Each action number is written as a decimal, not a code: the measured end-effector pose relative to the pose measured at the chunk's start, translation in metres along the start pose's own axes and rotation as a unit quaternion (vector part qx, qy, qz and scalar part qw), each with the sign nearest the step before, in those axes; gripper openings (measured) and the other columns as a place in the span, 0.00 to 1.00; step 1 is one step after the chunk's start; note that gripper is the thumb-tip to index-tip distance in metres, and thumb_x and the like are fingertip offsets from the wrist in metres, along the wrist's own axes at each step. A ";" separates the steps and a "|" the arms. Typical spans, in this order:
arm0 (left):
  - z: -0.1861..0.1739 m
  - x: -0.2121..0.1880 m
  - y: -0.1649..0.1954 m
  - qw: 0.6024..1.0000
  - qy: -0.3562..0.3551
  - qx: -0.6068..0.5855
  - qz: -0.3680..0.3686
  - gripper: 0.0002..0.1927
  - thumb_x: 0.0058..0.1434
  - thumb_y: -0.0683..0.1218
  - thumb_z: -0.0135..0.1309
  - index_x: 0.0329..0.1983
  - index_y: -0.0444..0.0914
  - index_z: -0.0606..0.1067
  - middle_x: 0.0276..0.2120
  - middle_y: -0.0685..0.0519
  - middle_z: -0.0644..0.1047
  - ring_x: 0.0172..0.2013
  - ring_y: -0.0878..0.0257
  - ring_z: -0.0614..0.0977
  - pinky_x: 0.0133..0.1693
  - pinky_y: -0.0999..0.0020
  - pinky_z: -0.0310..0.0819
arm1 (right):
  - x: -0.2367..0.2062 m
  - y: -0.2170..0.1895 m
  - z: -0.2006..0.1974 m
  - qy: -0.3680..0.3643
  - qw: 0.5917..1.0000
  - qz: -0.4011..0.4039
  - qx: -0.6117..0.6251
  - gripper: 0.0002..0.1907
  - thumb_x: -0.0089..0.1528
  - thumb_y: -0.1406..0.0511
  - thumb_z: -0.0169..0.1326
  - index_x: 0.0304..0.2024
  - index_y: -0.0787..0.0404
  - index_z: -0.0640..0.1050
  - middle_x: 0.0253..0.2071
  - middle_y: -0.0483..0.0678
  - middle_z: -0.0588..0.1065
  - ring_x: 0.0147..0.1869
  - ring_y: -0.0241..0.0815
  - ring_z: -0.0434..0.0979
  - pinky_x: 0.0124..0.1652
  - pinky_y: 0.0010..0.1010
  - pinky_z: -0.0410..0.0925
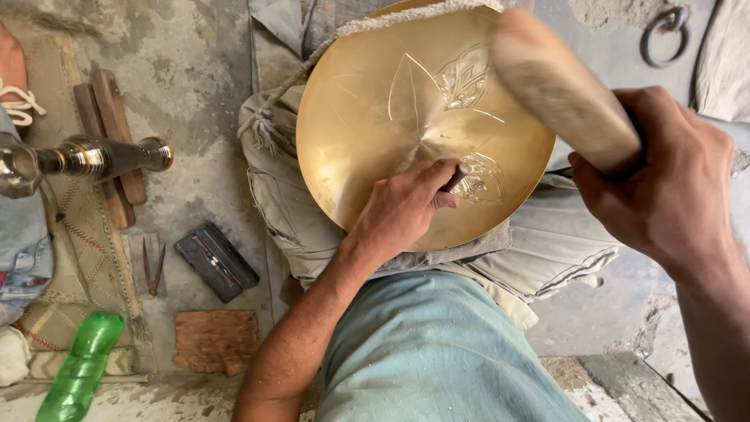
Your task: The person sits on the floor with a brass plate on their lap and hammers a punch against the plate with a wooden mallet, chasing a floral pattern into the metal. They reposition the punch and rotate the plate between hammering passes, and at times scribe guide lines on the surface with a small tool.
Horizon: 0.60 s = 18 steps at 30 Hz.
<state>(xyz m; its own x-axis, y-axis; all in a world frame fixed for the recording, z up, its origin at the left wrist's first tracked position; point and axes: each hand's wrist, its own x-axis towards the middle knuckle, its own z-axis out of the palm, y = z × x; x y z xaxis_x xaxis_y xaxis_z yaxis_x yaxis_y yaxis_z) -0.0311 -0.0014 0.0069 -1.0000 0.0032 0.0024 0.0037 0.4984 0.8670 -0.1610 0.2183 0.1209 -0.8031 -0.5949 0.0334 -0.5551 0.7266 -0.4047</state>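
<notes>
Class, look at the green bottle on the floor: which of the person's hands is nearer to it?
Left. The left hand rests on the brass plate, up and right of the bottle; the right hand, gripping a wooden mallet, is further right.

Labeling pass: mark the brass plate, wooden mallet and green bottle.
brass plate [367,133], head view, bare left part of its face
wooden mallet [558,86], head view, middle of the head
green bottle [78,371], head view, mid body
</notes>
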 end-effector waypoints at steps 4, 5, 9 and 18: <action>-0.003 0.005 0.005 1.000 -0.014 -0.009 0.009 0.13 0.66 0.44 0.57 0.51 0.41 0.72 0.43 0.52 0.80 0.43 0.53 0.85 0.37 0.58 0.80 | -0.016 0.012 0.006 -0.011 0.998 0.057 -0.023 0.20 0.58 0.70 0.61 0.52 0.71 0.76 0.38 0.60 0.79 0.37 0.55 0.81 0.35 0.42 0.74; -0.002 0.005 0.005 1.000 -0.018 -0.011 0.009 0.12 0.66 0.43 0.57 0.51 0.41 0.72 0.44 0.53 0.80 0.43 0.53 0.85 0.38 0.58 0.80 | -0.020 0.014 0.007 -0.028 0.993 0.040 -0.109 0.18 0.57 0.70 0.62 0.50 0.66 0.78 0.37 0.56 0.80 0.35 0.52 0.81 0.35 0.41 0.73; 0.002 0.010 0.006 0.999 -0.043 0.013 -0.007 0.13 0.65 0.45 0.59 0.50 0.40 0.72 0.42 0.52 0.80 0.40 0.53 0.85 0.36 0.57 0.80 | -0.036 0.012 0.020 0.018 0.990 0.136 0.020 0.16 0.56 0.68 0.58 0.47 0.59 0.76 0.37 0.46 0.78 0.37 0.43 0.79 0.38 0.37 0.72; -0.047 -0.028 0.023 0.990 0.123 -0.061 0.011 0.09 0.66 0.38 0.60 0.47 0.36 0.74 0.43 0.49 0.78 0.42 0.58 0.84 0.41 0.67 0.83 | -0.099 0.040 0.032 0.060 0.959 0.274 0.030 0.20 0.59 0.64 0.62 0.52 0.64 0.75 0.43 0.54 0.81 0.44 0.48 0.82 0.47 0.41 0.74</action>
<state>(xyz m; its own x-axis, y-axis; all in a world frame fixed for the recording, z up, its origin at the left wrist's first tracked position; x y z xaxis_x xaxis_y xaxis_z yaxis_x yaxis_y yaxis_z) -0.0032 -0.0304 0.0503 -0.9696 -0.2067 0.1305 0.0399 0.3929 0.9187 -0.0969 0.2950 0.0721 -0.9920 -0.0820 -0.0964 -0.0310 0.8961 -0.4428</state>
